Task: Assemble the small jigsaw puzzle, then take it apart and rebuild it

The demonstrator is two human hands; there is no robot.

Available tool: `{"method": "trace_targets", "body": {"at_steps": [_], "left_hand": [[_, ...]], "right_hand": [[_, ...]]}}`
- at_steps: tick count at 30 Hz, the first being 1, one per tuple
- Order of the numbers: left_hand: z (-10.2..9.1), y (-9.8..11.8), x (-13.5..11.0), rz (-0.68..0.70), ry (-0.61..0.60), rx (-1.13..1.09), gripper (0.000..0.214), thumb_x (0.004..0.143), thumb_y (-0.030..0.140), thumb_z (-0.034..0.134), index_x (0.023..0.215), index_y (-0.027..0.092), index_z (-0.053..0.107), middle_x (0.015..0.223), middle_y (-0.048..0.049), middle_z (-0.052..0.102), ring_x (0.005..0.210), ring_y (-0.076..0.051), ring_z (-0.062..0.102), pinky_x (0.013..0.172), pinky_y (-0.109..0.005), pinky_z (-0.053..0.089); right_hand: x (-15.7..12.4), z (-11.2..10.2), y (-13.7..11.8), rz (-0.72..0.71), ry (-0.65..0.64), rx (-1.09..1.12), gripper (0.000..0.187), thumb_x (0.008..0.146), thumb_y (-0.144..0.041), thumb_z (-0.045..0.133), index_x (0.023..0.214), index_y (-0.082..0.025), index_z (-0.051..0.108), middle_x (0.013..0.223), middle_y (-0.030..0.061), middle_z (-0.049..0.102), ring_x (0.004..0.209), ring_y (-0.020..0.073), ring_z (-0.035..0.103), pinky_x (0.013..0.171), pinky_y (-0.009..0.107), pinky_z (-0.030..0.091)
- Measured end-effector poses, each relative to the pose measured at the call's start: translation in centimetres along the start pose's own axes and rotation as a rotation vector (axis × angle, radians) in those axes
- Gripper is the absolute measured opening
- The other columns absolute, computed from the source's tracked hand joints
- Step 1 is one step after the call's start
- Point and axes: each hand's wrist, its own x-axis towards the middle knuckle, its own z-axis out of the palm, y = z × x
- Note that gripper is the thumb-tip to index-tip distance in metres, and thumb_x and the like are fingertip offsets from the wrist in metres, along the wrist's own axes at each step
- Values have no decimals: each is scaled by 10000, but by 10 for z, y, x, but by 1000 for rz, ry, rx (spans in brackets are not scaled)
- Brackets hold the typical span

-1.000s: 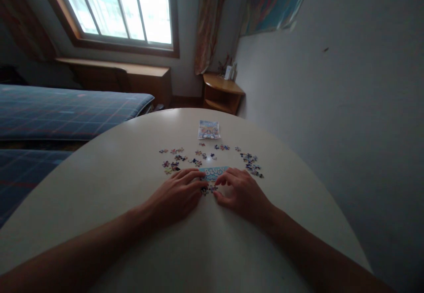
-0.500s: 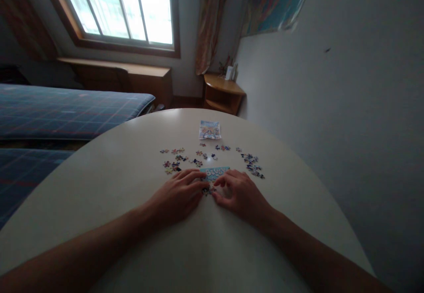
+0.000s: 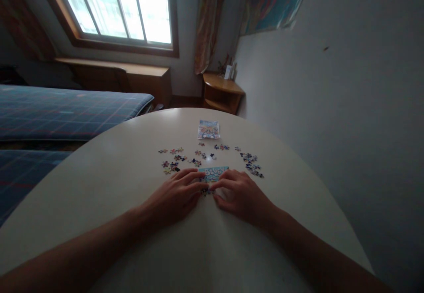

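Left hand (image 3: 175, 198) and right hand (image 3: 241, 194) lie flat, fingers extended, grip unclosed; assembled blue strip (image 3: 213, 172) lies just beyond both fingertips, long axis crosswise, equidistant, on the surface (image 3: 132, 169).

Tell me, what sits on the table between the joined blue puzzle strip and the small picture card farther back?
In the head view, loose puzzle pieces lie scattered between the blue strip and the picture card.

Bare table (image 3: 109, 187) lies open left of the left hand (image 3: 175, 198); ahead, loose puzzle pieces (image 3: 185, 157) and a picture card (image 3: 208, 129) crowd the way.
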Motion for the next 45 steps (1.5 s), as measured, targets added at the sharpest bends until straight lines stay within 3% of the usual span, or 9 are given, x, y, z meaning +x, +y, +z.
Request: {"method": "trace_targets", "body": {"at_steps": [12, 27, 39, 45], "left_hand": [[-1, 0, 1, -16, -20, 3, 258, 903, 113, 492, 1113, 199, 616, 1274, -92, 627, 1214, -239, 536, 1009, -474, 497], [-2, -1, 1, -9, -2, -19, 246, 897, 110, 495, 1089, 196, 622, 1260, -101, 634, 1185, -227, 565, 988, -452, 511], [-3, -1, 2, -10, -7, -14, 233, 904, 117, 490, 1076, 196, 624, 1253, -98, 634, 1179, -230, 565, 985, -458, 513], [-2, -1, 2, -18, -20, -20, 223, 902, 115, 490, 1065, 191, 622, 1255, -98, 629, 1179, -226, 563, 989, -444, 512]], "right_hand": [[-3, -9, 1, -134, -58, -168, 193, 859, -255, 659, 1029, -330, 712, 922, 13, 664, 824, 156, 586, 790, 324, 378], [-3, -15, -6, -235, -122, -343, 213, 918, -232, 575, 1111, -271, 656, 897, 29, 674, 817, 168, 582, 740, 306, 350], [-3, -19, -15, -244, -165, -464, 196, 905, -199, 593, 1093, -222, 644, 859, 51, 658, 783, 190, 573, 682, 316, 353], [-4, -13, -12, -135, -171, -307, 203, 925, -198, 559, 1105, -239, 642, 930, 54, 650, 832, 186, 577, 746, 320, 408]]}}
